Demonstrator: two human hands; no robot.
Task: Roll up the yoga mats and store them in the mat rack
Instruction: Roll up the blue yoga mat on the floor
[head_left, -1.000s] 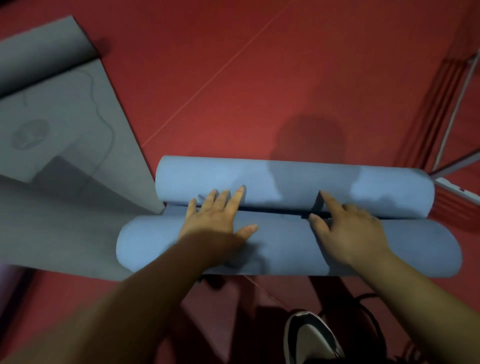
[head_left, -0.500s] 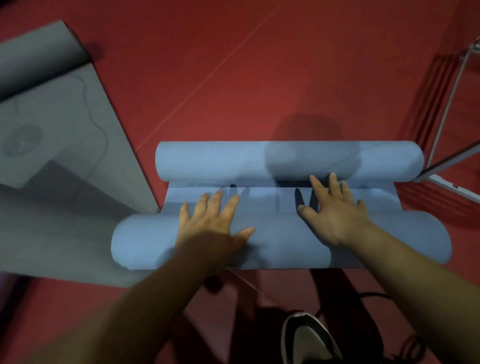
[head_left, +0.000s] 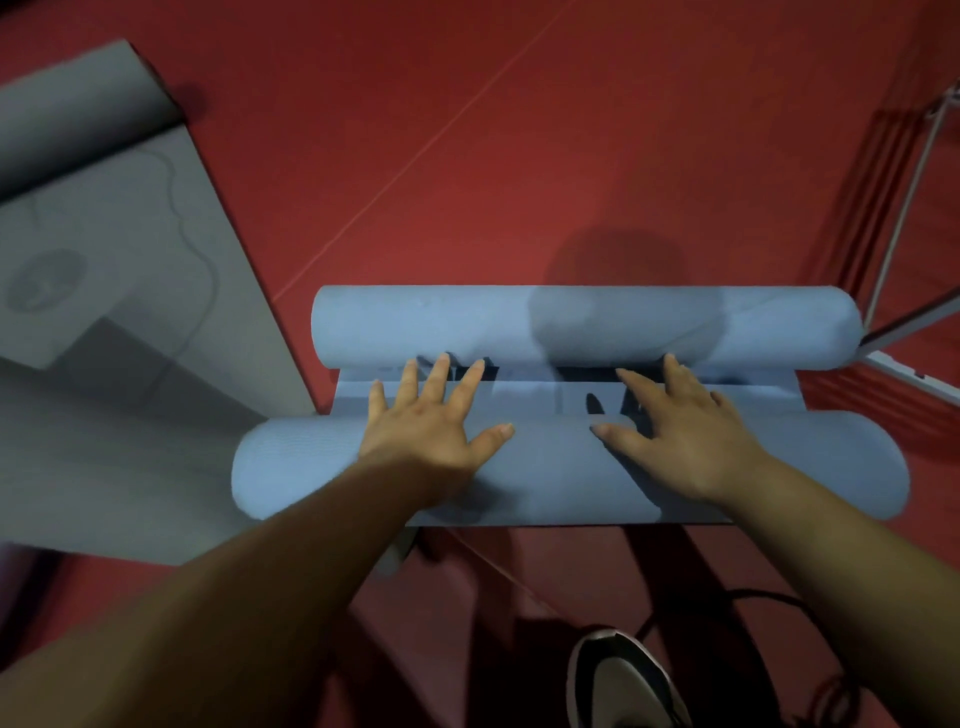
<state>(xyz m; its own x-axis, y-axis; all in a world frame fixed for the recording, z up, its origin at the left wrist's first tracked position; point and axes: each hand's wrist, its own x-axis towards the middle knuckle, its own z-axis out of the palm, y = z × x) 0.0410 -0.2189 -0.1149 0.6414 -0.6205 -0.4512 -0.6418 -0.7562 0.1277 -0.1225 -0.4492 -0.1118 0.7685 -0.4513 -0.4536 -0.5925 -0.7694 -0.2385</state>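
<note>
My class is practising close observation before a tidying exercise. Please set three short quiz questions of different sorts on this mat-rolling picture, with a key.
1. True or false: the left hand and the right hand both rest open, fingers spread, on the blue mat.
2. The grey mat lies: A) to the left of the blue mat; B) on top of it; C) in a rack.
3. Fill in: the blue mat shows ___ rolled ends.
Key: 1 true; 2 A; 3 two.
</note>
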